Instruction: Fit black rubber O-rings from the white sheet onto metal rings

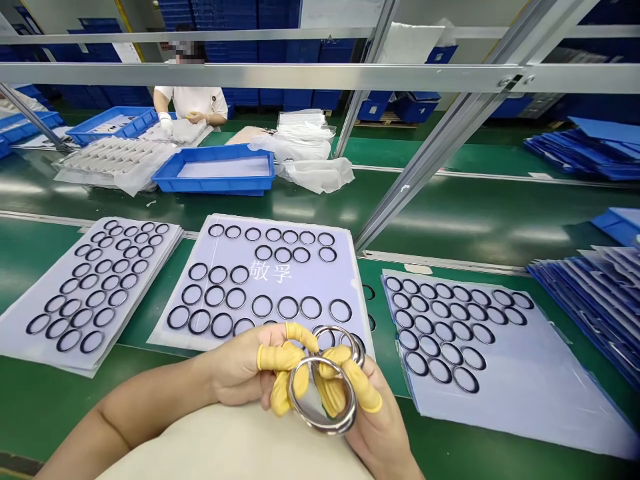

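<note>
My left hand [240, 370] and my right hand [367, 413] wear yellow finger cots and meet low in the middle of the view. Between them they grip a large chrome ring [324, 429], with fingers of both hands passing behind it. A second chrome ring [334, 329] sits just beyond, held by the same fingers, and a third may lie against it. Below my hands' far side, a lilac sheet [310, 273] carries rows of black-rimmed rings. Similar sheets lie to the left [165, 263] and right [535, 380].
The green workbench [65, 413] runs beneath the sheets. Beyond a metal rail [300, 77] stand a blue tray [215, 175] and white plastic bags [317, 175]. Stacked blue folders [585, 307] lie to the right. A person in white [193, 100] sits at the far bench.
</note>
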A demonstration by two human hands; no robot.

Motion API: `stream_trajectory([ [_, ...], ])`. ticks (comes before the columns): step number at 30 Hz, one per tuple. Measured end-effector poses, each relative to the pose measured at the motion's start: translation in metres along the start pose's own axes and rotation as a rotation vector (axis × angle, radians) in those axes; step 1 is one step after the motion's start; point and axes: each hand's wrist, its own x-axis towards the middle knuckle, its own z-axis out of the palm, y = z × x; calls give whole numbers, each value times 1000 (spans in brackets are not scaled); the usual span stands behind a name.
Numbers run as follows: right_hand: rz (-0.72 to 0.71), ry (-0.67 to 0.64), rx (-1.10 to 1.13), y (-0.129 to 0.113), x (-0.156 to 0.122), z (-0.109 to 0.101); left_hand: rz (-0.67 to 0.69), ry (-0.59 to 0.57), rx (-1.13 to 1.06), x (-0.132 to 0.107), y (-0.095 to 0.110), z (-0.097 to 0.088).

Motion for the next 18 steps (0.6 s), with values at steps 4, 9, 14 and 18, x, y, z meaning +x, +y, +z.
stream_trajectory([
  [4,-133,14,-78,0,4,-7,36,-12,-4,3,-3,-2],
  [9,-289,-19,-211,-3,9,-14,84,-64,-1,3,-6,-4],
  [14,-281,-69,-241,-5,10,-16,110,-99,-20,5,-5,-4],
  [18,-242,-130,-191,-5,9,-14,105,-87,-27,6,-6,-5],
])
